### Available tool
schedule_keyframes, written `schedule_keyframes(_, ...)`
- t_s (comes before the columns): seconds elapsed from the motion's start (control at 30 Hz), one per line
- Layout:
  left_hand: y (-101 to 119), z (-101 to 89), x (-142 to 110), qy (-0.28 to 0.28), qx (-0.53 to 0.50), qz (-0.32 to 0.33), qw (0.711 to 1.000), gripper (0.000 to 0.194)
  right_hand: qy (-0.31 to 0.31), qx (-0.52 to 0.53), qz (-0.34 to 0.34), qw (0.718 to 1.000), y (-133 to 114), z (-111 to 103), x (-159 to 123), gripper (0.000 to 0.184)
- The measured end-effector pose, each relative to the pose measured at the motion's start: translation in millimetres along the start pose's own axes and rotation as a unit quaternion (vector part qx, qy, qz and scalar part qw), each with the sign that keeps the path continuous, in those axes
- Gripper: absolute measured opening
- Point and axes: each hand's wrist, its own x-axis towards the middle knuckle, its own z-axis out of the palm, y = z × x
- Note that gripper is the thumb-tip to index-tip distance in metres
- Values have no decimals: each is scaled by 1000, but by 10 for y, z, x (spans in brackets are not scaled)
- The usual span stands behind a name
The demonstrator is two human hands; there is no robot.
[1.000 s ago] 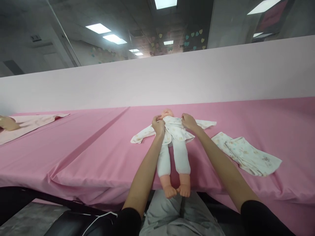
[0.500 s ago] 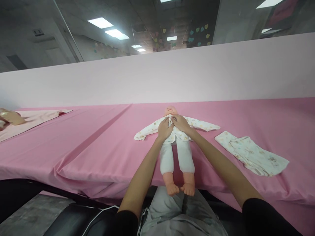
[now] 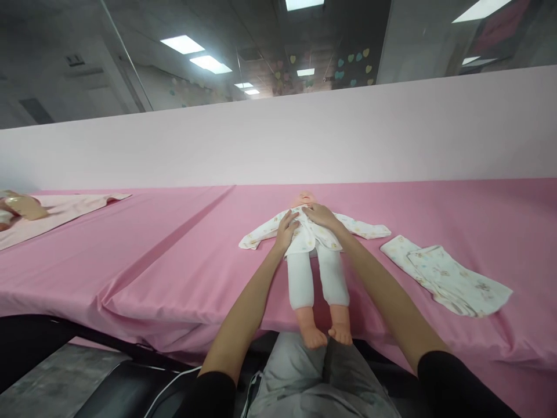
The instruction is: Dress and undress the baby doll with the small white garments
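Note:
A baby doll (image 3: 301, 284) lies on its back on the pink cloth, head away from me and bare feet at the table's front edge. It wears a white patterned baby jacket (image 3: 308, 238) with both sleeves stretched out sideways. My left hand (image 3: 287, 228) rests on the left side of the jacket with its fingers spread. Across the upper chest, near the doll's chin, lies my right hand (image 3: 321, 215), fingers extended over the fabric. Parts of the jacket front are hidden under both hands.
Folded patterned baby clothing (image 3: 448, 276) lies to the right of the doll. At the far left, another doll (image 3: 26, 207), partly in view, is on a pale pink cloth (image 3: 65, 212). A white low wall (image 3: 278, 142) with glass above stands behind the pink-covered table (image 3: 187, 249).
My hands have moved apart from the middle of the jacket's front, and their fingers have opened out. The doll's legs appear slightly farther right in view.

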Motion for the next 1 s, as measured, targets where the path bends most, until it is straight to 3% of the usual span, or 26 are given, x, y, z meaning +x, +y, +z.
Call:
schedule_keyframes(0.1,-1,6,11,-13,-9,1,1000,36,68,-41,81,994,-101,81,114,39)
schedule_keyframes(0.17,-13,7,13,-8,-32,1,999,35,101,-49,101,989,-103,151,155,37)
schedule_keyframes(0.37,-50,4,2,32,-88,9,996,32,109,26,103,988,79,188,122,30)
schedule_keyframes(0.57,50,-59,-60,-2,-3,30,1000,30,102,37,100,989,94,170,106,34)
schedule_keyframes(0.67,68,-88,-72,34,55,46,997,28,60,22,81,995,50,52,53,41)
schedule_keyframes(0.8,43,-131,-71,137,186,-30,972,25,-46,-5,60,997,17,-342,-98,31)
schedule_keyframes(0.9,57,-148,-82,117,187,-48,974,26,-85,-3,96,992,78,-644,-190,28)
schedule_keyframes(1.0,88,-149,-94,88,119,-56,987,31,-160,25,168,972,197,-744,-213,35)
